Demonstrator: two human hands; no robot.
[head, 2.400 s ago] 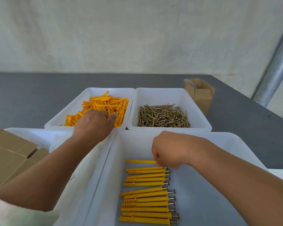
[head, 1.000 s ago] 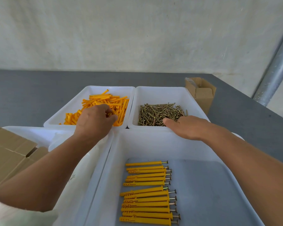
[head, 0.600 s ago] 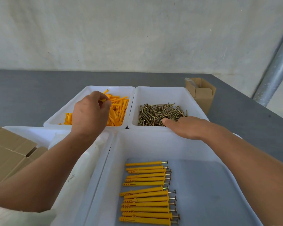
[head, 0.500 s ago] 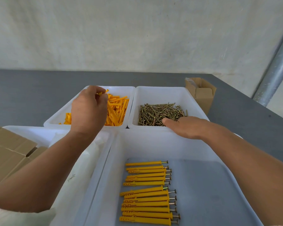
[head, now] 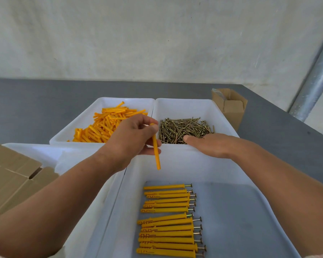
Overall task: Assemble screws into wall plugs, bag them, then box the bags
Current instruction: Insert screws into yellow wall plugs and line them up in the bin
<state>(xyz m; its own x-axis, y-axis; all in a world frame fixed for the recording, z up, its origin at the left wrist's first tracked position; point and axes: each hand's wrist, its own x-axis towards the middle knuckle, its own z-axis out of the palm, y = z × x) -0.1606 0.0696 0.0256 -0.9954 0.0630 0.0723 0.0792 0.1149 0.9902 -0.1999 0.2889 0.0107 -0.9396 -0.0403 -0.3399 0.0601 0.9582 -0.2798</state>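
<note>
My left hand (head: 131, 140) pinches one orange wall plug (head: 155, 151), which hangs nearly upright above the seam between the trays. My right hand (head: 211, 146) lies flat with straight fingers at the near edge of the screw tray (head: 186, 105), its fingertips on the pile of brass screws (head: 185, 129). Loose orange plugs (head: 104, 123) fill the far left tray (head: 93, 110). The near tray (head: 175, 170) holds several assembled plugs with screws (head: 168, 220), lined up in a column.
A small open cardboard box (head: 229, 107) stands to the right of the screw tray. Flattened brown cartons (head: 9, 175) lie at the left. Another white tray (head: 35, 151) with a white sheet sits near left. A metal pole (head: 313, 79) rises at right.
My left hand lifted out of the plug tray with one plug and moved right toward the middle. My right hand moved from the near tray to the screws and stays there.
</note>
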